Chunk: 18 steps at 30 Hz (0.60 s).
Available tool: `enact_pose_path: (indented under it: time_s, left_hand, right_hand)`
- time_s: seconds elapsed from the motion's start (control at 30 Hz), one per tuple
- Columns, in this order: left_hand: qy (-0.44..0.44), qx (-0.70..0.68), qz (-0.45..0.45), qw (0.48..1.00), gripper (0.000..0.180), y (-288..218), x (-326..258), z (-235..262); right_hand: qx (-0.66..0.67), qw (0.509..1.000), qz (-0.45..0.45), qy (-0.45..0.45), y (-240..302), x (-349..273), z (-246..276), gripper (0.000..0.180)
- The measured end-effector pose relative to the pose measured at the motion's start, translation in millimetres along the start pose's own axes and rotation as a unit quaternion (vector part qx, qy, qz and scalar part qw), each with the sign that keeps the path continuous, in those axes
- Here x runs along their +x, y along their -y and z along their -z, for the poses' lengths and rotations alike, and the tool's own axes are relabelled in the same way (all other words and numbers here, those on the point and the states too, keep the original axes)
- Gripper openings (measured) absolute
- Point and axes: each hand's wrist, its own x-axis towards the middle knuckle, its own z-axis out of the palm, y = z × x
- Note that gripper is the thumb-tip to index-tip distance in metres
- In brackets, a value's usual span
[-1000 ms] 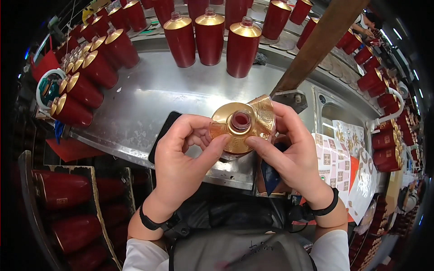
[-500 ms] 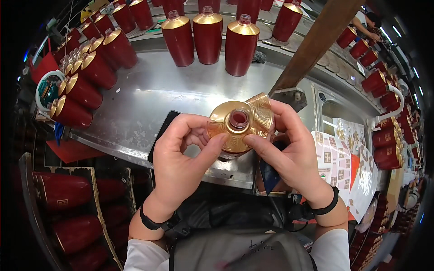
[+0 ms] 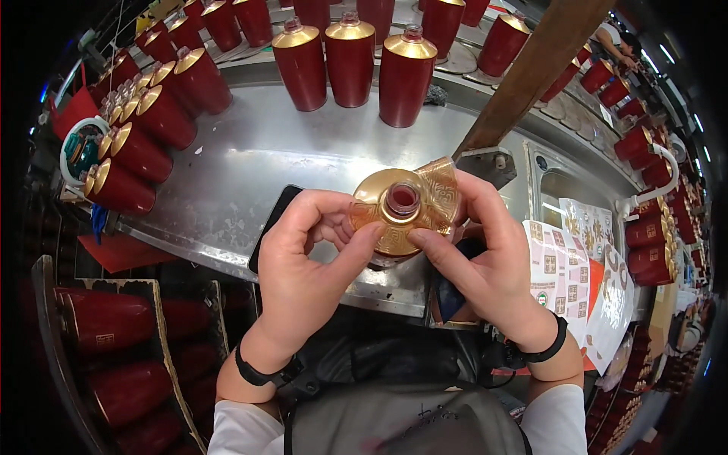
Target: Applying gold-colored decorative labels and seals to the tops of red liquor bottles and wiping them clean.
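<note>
A dark red bottle with a gold shoulder (image 3: 377, 184) stands in front of me, its open neck pointing up. Around the near and right side of that shoulder lies a curved gold-patterned film (image 3: 440, 183); its right end stands up off the bottle. My left hand (image 3: 307, 246) is closed at the film's left part, thumb pressing it on the shoulder and fingers curled beside the bottle. My right hand (image 3: 489, 262) pinches the film on the right, thumb on its near edge, fingers behind the raised end. Most of the bottle's body is hidden below.
Three red bottles (image 3: 350, 64) stand at the back of the metal table (image 3: 250, 152). More lie stacked at left (image 3: 121, 186). A conveyor with bottles (image 3: 503, 45) runs behind a brown post (image 3: 531, 83). A phone (image 3: 277, 220) is by my left hand, printed sheets (image 3: 557, 265) at right.
The bottles on the conveyor behind have shifted to the right. My hands, the film and the bottle between them stay almost in place.
</note>
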Motion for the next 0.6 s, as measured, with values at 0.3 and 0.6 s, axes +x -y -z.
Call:
enact_pose_path:
  time_s: [0.3, 0.6]
  left_hand:
    - [0.018, 0.079, -0.020, 0.997, 0.023, 10, 3, 6]
    - [0.026, -0.076, 0.069, 0.994, 0.023, 19, 8, 3]
  right_hand:
    - [0.102, 0.992, -0.071, 0.035, -2, 7, 8, 0.057]
    - [0.171, 0.974, -0.135, 0.054, 0, 12, 9, 0.048]
